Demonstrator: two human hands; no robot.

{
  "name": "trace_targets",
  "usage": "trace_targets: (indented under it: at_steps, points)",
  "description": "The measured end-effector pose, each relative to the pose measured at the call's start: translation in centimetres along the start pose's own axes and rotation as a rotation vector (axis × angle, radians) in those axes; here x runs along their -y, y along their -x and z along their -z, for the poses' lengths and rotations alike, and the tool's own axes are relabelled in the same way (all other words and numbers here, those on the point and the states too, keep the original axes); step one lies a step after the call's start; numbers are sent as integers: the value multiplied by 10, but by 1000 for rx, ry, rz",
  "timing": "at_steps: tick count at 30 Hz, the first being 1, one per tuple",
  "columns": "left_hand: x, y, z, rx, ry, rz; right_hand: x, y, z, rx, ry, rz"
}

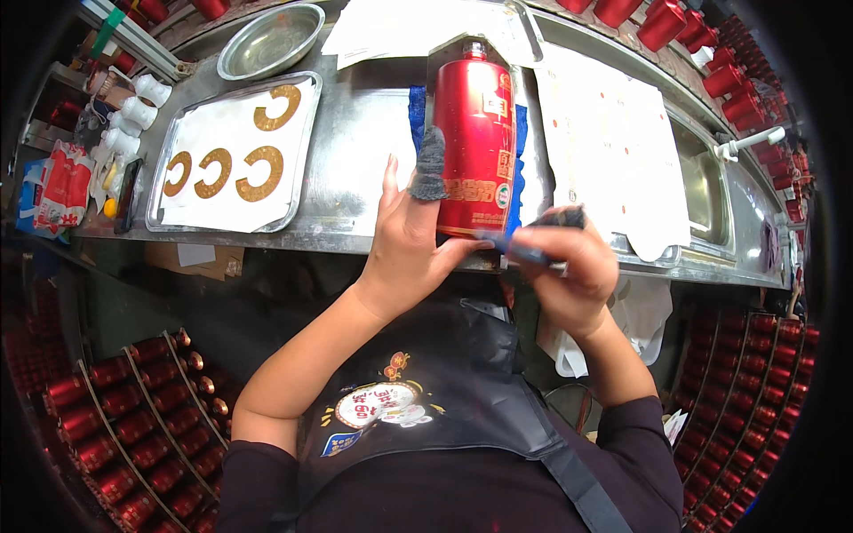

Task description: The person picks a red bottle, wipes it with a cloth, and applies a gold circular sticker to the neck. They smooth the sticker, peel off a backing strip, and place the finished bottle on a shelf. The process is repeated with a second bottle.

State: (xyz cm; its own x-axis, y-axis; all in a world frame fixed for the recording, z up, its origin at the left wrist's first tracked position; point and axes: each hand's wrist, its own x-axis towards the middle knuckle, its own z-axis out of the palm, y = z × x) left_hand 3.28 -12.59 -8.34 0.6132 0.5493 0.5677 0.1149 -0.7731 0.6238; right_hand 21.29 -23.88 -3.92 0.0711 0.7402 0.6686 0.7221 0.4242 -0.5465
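A glossy red bottle (474, 133) with gold print lies on its side on a blue cloth (522, 169), its neck pointing away from me. My left hand (404, 240) grips the bottle's near end, thumb along the base and fingers up its left side. A grey knit cover (430, 169) is on one of its fingers. In my right hand (573, 271) is a dark blue pen-like tool (526, 252), smeared by motion, so its exact kind is unclear. Its tip is by the bottle's near right edge; whether it touches, I cannot tell.
To the left, a metal tray (305, 133) holds gold C-shaped pieces (259, 174) on white paper, with a metal bowl (271, 42) behind it. White sheets (613, 151) lie to the right, beside a sink (706, 182). Red bottles fill racks (133, 417) low on both sides.
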Motion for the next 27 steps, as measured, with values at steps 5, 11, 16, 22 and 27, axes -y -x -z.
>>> trace_targets:
  at_steps: [5,11,16,22,27]
  points:
    - [2,1,2,45,69,96,-5,9,-1,82,-37,-20]
    - [1,2,4,121,64,133,-52,-76,-23,124,111,-19]
    - [3,3,8,226,-108,130,-71,-119,-17,-209,255,39]
    - [14,4,5,138,-99,25,-10,-66,-6,72,40,264]
    - [14,5,6,222,-99,65,-44,-127,-6,-242,137,-173]
